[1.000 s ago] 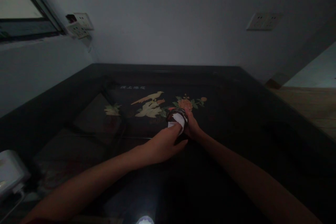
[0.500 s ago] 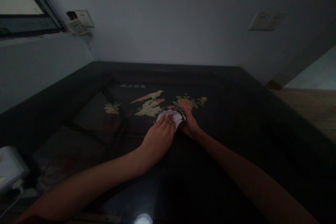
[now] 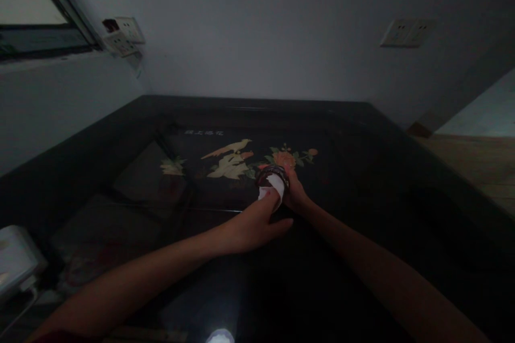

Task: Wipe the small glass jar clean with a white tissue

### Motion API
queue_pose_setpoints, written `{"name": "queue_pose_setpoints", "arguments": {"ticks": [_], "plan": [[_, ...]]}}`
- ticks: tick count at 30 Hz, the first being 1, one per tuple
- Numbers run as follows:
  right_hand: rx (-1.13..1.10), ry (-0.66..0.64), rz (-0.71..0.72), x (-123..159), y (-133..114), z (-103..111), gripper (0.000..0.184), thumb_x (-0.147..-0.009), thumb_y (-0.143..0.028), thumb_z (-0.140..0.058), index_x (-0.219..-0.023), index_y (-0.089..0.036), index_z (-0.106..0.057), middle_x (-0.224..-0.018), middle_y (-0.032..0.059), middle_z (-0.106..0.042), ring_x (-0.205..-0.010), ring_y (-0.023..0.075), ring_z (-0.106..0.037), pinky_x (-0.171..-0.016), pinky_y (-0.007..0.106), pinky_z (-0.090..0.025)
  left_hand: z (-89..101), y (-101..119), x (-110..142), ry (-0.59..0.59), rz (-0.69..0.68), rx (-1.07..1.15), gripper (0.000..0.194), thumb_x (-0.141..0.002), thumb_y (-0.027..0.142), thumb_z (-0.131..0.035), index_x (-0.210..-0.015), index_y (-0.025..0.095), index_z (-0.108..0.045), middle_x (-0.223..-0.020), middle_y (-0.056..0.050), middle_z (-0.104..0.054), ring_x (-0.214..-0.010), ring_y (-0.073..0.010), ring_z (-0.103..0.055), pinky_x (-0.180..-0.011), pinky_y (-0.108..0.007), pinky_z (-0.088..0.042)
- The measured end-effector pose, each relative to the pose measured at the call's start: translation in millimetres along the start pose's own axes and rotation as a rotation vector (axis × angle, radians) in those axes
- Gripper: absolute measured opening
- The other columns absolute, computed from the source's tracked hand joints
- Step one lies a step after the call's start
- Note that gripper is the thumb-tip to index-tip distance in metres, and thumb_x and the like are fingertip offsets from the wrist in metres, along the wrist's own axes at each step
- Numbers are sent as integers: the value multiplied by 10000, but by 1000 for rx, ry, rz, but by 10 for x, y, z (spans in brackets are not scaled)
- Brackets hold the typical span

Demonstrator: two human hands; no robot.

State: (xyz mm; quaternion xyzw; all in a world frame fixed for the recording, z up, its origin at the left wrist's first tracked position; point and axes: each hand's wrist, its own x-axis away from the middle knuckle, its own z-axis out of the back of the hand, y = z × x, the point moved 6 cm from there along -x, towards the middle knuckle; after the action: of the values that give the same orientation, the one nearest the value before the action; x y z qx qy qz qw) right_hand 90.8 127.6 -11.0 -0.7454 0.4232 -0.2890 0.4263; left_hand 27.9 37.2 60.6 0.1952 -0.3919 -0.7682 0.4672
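Note:
A small dark round container [image 3: 272, 174], tipped on its side, lies on the dark glossy table [image 3: 362, 182] just below a painted bird and flower design [image 3: 241, 159]. My right hand [image 3: 295, 193] grips the container from its right side. My left hand [image 3: 257, 222] presses a white tissue [image 3: 273, 187] into the container's open mouth with closed fingers. The room is dim, so the container's detail is hard to make out.
A white box [image 3: 16, 260] with a cable sits at the table's left front edge. Wall sockets [image 3: 120, 35] hang at the left corner and another socket plate [image 3: 406, 32] on the back wall. Wooden floor [image 3: 478, 161] lies to the right.
My left hand pulled back from lying flat over the tissue on top of the container to its near side, pushing the tissue into the mouth. The right hand kept its hold.

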Motion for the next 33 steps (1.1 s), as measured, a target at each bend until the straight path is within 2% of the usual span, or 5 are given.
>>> {"name": "queue_pose_setpoints", "arguments": {"ticks": [6, 14, 22, 28, 33], "plan": [[-22, 9, -6, -7, -5, -7, 590, -738, -694, -476, -994, -199, -672, -845, 66, -724, -965, 273, -641, -817, 384, -493, 23, -41, -42, 19, 55, 186, 383, -868, 204, -478, -1241, 154, -413, -1254, -112, -582, -1132, -211, -565, -974, -386, -456], [-36, -1, -10, 9, 21, 0, 534, -766, -677, -464, -980, -233, -671, -825, 46, -720, -917, 248, -650, -830, 380, -487, -14, -8, 19, 6, -91, -579, 346, -874, 262, -521, -1168, 84, -479, -1206, -188, -601, -1145, -269, -579, -955, -380, -474], [-22, 16, 3, -34, 52, 38, 526, -781, -683, -432, -958, -242, -658, -874, 38, -715, -916, 220, -636, -831, 346, -471, -1, -148, -18, 178, -229, -1086, 398, -886, 84, -371, -1256, 45, -514, -1328, -185, -546, -1257, -239, -501, -1099, -403, -345], [-21, 19, 11, -30, 37, 21, 539, -760, -699, -455, -964, -246, -665, -854, 27, -716, -899, 223, -639, -856, 352, -464, 7, -135, -2, 127, -215, -996, 431, -874, 164, -451, -1279, 21, -482, -1354, -209, -513, -1294, -270, -455, -1120, -414, -302], [-17, 23, 12, -24, 21, 23, 565, -729, -718, -476, -969, -242, -661, -841, 43, -711, -913, 243, -638, -863, 372, -461, 10, -60, 20, -1, -193, -614, 552, -843, 279, -557, -1314, 43, -394, -1391, -223, -454, -1333, -280, -391, -1102, -420, -324]]}}
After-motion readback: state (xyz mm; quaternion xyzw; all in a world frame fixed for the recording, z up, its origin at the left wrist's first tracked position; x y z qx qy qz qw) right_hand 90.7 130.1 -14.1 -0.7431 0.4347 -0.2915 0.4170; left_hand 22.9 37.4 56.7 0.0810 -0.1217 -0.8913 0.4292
